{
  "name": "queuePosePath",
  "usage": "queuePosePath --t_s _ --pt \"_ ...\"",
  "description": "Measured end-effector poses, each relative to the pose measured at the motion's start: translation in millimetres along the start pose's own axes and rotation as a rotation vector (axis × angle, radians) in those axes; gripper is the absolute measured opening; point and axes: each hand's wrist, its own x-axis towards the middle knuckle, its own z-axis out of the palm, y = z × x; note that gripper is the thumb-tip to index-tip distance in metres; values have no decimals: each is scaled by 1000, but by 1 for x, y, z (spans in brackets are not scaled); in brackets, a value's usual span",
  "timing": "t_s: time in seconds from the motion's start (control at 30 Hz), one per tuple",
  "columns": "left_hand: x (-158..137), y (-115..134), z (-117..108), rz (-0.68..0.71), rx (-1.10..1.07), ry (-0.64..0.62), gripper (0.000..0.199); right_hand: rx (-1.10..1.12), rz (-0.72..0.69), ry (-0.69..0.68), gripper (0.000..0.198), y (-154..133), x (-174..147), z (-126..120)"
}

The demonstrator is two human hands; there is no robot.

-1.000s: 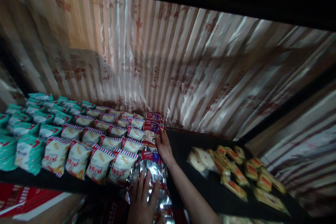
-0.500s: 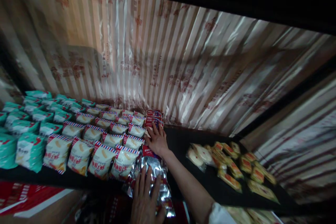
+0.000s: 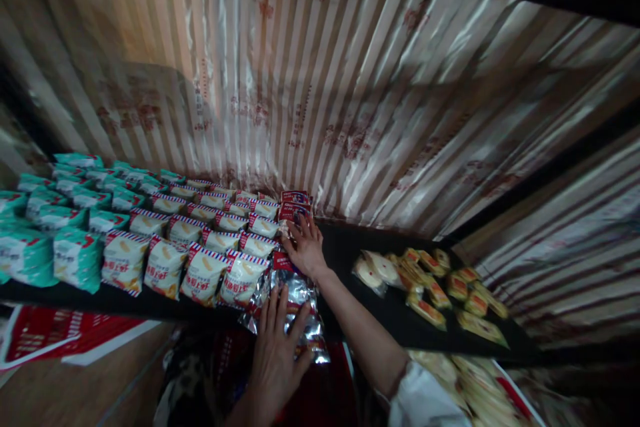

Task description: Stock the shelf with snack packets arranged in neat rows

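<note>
My left hand [image 3: 280,343] lies flat on shiny silver packets [image 3: 295,290] at the shelf's front edge, its fingers spread. Farther back, my right hand [image 3: 306,250] rests with fingers apart on a row of small red packets [image 3: 296,205], partly hiding them. Whether its fingertips pinch any packet cannot be seen, but they look stretched out. Just left of both hands stand rows of white snack bags [image 3: 243,278] with red and blue striped tops.
Teal snack bags [image 3: 76,257] fill the left of the black shelf [image 3: 345,247]. To the right lie flat round packs [image 3: 373,273] and yellow wrapped packs [image 3: 427,310]. Striped plastic sheeting [image 3: 320,80] hangs behind. Pale packs [image 3: 465,387] sit lower right, a red-and-white package [image 3: 75,333] lower left.
The shelf and goods appear higher in the picture as the view has tilted down. Both hands stay on the same packets, fingers still spread.
</note>
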Motion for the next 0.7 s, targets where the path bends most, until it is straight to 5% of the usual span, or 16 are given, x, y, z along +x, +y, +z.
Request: queuePosePath --t_s 0.17,0.3,0.4,0.47,0.57,0.7 --pt "-4 3 -22 1 -84 15 53 328 29 273 35 1 -62 -21" --pt "-39 0 -39 -74 -196 138 20 620 414 373 29 4 -144 -28" --pt "-80 -3 -44 -260 -251 -26 19 741 696 364 31 12 -208 -15" --pt "-104 -3 -41 -434 -243 -314 22 730 816 225 34 18 -242 1" --pt "-124 -2 -30 -558 -189 -784 27 708 781 -283 29 18 -272 29" --pt "-118 -5 -2 -506 -193 -1077 35 667 578 -722 25 -1 -272 58"
